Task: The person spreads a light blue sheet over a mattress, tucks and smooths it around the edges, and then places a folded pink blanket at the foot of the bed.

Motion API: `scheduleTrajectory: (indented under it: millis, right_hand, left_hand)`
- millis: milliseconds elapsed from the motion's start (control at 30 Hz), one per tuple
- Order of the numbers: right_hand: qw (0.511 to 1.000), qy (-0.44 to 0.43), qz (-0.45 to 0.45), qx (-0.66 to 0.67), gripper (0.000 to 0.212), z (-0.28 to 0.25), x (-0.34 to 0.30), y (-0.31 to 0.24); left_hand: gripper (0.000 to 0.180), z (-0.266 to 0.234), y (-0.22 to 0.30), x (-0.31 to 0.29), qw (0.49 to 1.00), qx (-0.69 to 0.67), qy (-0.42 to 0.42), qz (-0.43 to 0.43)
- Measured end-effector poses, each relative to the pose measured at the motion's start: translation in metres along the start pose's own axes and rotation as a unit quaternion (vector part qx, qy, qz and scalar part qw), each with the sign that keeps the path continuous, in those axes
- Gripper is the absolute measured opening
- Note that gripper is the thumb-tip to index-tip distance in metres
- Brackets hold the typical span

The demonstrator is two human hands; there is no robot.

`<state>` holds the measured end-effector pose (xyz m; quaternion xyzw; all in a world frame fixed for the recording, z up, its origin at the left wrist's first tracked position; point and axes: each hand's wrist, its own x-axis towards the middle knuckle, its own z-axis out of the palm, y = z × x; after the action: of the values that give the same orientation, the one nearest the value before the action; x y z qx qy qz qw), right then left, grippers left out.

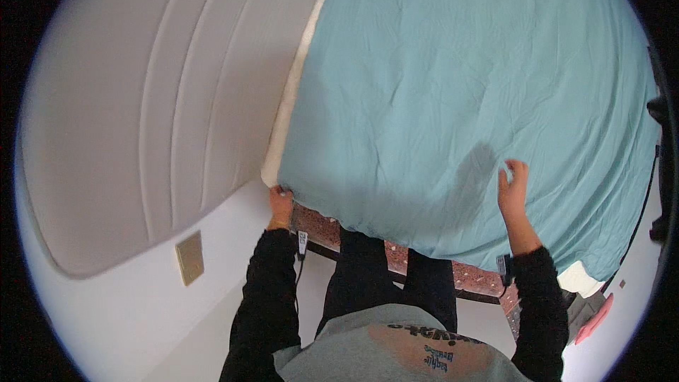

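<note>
A teal bed sheet (410, 85) is spread over the bed, with soft wrinkles across it. Along its left side shows a cream, fleecy-looking edge (291, 95) of the layer beneath. My left hand (281, 201) is closed at the near left corner, where the sheet meets that cream edge; its fingertips are partly hidden. Over the sheet, right of the middle, my right hand (514, 187) is raised with fingers loosely curved and apart, holding nothing. Its shadow falls on the fabric to the left of it.
A grey padded headboard (155, 99) with stitched lines borders the bed on the left. Below it a beige plate (189, 258) sits on the white wall. Reddish speckled floor (474, 276) shows beyond my legs. A pink item (594, 320) lies at lower right.
</note>
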<state>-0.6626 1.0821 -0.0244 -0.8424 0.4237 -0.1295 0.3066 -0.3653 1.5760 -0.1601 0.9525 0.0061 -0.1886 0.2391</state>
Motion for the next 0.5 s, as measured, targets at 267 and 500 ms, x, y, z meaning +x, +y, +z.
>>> scheduleTrajectory:
  millis: [267,500]
  right_hand:
    - [0.947,-0.104,-0.304,0.032,0.012,0.203,0.154,-0.222]
    - [0.803,-0.272,-0.428,-0.313,0.024,0.291,0.21,-0.256]
  left_hand:
    - [0.036,0.003,-0.008,-0.01,0.998,-0.053,-0.004,0.019]
    - [0.024,0.015,0.001,-0.008,0.981,0.042,-0.187,0.04]
